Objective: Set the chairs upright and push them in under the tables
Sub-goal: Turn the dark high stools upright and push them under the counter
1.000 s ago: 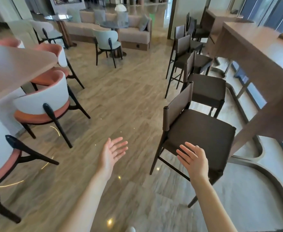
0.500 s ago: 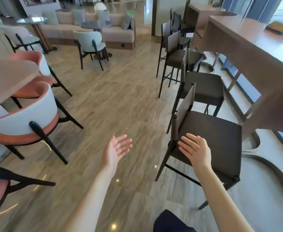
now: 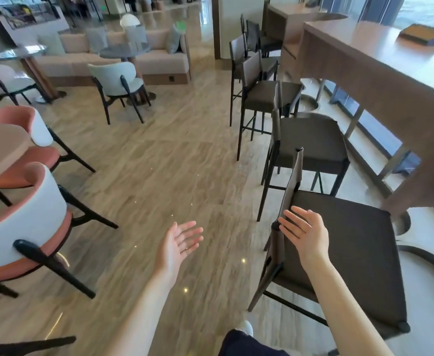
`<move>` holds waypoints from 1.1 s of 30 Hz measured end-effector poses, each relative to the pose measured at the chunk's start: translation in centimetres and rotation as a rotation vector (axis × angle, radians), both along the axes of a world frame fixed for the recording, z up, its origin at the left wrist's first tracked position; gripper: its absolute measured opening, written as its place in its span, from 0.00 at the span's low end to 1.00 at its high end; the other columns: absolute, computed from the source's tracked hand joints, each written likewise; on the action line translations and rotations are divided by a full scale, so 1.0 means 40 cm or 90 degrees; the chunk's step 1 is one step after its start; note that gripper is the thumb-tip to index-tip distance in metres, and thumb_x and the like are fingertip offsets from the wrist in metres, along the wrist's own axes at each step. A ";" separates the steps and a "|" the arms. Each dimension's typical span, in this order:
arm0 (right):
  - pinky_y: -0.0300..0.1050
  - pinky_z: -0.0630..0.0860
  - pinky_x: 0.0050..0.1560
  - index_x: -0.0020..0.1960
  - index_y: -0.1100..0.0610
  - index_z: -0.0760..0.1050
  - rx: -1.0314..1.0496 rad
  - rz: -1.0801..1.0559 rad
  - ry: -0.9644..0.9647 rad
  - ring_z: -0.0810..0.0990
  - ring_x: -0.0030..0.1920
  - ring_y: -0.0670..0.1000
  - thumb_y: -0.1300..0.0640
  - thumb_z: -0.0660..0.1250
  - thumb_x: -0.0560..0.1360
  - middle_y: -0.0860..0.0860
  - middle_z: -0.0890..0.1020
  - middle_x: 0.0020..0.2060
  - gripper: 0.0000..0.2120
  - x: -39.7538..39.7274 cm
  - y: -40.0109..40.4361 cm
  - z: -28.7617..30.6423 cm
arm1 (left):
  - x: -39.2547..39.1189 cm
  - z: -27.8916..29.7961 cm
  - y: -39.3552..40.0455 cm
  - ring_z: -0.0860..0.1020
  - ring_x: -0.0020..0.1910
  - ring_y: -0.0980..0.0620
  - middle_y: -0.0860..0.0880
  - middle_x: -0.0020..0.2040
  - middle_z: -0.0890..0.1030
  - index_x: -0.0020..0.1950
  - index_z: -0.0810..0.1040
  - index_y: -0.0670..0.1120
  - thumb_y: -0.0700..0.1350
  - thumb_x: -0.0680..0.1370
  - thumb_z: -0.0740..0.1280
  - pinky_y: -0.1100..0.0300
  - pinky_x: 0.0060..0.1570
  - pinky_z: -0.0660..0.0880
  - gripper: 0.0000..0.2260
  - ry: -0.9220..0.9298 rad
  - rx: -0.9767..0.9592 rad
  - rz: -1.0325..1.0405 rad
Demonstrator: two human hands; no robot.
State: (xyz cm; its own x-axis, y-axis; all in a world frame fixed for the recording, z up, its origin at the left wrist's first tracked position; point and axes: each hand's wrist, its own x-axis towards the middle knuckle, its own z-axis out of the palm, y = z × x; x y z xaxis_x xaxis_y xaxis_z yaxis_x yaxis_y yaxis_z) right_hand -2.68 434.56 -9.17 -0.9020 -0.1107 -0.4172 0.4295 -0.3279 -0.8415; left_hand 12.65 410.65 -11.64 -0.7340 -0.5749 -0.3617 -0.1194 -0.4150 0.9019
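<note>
While both hands are spread and hold nothing, the right hand [image 3: 304,233] hovers at the backrest [image 3: 289,191] of the near stool [image 3: 344,255], at the scene's right. The left hand [image 3: 181,241] is farther off, palm up over bare floor. That stool stands upright, its seat pointing right toward the counter [image 3: 380,73], so a rightward push would likely tuck it under.

Near stool [image 3: 359,255] legs partly cropped

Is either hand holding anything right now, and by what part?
Nothing is held. Left hand open in the air; right hand open by the dark brown bar stool's backrest.
</note>
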 end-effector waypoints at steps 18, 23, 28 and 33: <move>0.53 0.79 0.56 0.58 0.62 0.78 0.025 -0.259 0.012 0.84 0.50 0.59 0.55 0.55 0.81 0.59 0.84 0.52 0.16 -0.317 0.059 0.012 | -0.627 0.046 0.001 0.82 0.49 0.42 0.40 0.51 0.84 0.56 0.80 0.40 0.53 0.83 0.52 0.50 0.54 0.76 0.22 0.012 -0.034 -0.293; 0.53 0.79 0.57 0.56 0.60 0.78 0.064 -0.376 0.007 0.85 0.50 0.58 0.54 0.55 0.82 0.57 0.84 0.51 0.16 -0.290 0.143 0.001 | -0.750 0.047 0.087 0.81 0.52 0.40 0.40 0.53 0.84 0.58 0.79 0.40 0.52 0.84 0.52 0.47 0.58 0.75 0.22 0.002 -0.032 -0.417; 0.55 0.77 0.59 0.56 0.63 0.77 0.061 -0.500 -0.037 0.83 0.51 0.60 0.55 0.54 0.82 0.60 0.83 0.52 0.16 -0.240 0.203 -0.023 | -0.833 0.056 0.189 0.81 0.53 0.42 0.40 0.53 0.83 0.58 0.79 0.40 0.51 0.84 0.50 0.49 0.59 0.75 0.22 0.002 -0.016 -0.572; 0.55 0.78 0.57 0.52 0.63 0.79 0.059 -0.629 -0.047 0.83 0.51 0.61 0.56 0.53 0.82 0.61 0.84 0.51 0.17 -0.222 0.196 -0.039 | -0.921 0.044 0.265 0.82 0.53 0.43 0.42 0.51 0.84 0.56 0.80 0.41 0.48 0.85 0.50 0.51 0.59 0.75 0.21 0.021 -0.101 -0.783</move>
State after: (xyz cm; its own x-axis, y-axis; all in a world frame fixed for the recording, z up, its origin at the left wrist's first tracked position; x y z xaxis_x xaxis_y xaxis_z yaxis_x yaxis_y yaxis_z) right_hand -11.55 442.38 -10.73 -0.5421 0.7126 -0.4454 0.0516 -0.5008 -0.8640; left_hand -24.20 421.24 -9.87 -0.8243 0.4659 -0.3218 -0.3283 0.0697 0.9420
